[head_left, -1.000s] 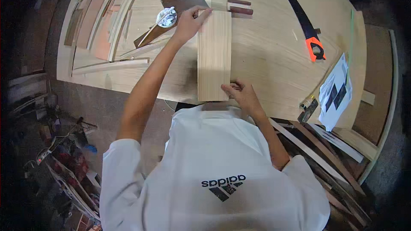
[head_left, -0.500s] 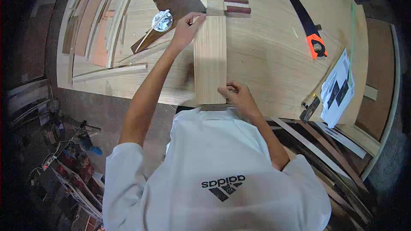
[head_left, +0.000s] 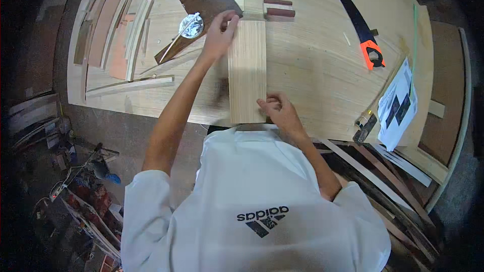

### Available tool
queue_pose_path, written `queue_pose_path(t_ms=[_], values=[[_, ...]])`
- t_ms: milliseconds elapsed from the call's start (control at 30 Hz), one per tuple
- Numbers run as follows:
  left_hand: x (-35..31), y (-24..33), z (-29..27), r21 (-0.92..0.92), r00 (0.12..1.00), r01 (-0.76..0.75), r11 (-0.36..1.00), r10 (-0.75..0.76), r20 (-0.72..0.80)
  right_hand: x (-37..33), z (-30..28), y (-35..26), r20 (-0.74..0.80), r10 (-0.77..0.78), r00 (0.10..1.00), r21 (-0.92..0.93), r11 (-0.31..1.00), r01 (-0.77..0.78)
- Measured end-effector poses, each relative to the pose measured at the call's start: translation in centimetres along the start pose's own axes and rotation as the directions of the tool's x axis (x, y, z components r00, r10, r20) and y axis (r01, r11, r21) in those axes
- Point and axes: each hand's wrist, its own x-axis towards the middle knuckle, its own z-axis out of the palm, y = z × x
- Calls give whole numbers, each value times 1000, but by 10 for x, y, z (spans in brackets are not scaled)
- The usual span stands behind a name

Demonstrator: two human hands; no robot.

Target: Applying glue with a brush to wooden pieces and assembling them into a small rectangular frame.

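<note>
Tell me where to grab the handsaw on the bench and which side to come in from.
Grip the handsaw by its orange handle, the end nearer the person, coming from above on the right-hand side. The dark blade runs away toward the far edge of the workbench, so the handle is likely the only safe, shaped hold. It lies flat with bare bench around it.

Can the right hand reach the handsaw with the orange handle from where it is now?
Probably yes. The right hand rests on the near end of the light wooden board, and only bare workbench lies between it and the handsaw.

Board's (head_left: 246, 70) near end under shirt
</note>
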Motion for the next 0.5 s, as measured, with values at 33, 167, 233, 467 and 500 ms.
queue_pose_path(t_ms=[33, 167, 233, 467, 500], values=[[0, 5, 0, 174, 983, -130, 976, 150, -109, 3, 2, 5, 1, -4, 1000, 0, 1000, 4], [7, 35, 13, 474, 892, -389, 790, 452, -20, 18, 13, 14, -97, -781, 617, -607, 538, 585], [2, 47, 28, 613, 834, -504, 608, 528, 161, 22, 28, -7, 138, -880, 454, -680, 248, 690], [23, 53, 26, 614, 798, -574, 541, 537, 273, 80, 54, -45, 482, -850, 213, -527, -87, 845], [24, 55, 18, 631, 799, -539, 558, 575, 174, 87, 56, -51, 482, -851, 208, -529, -93, 844]])
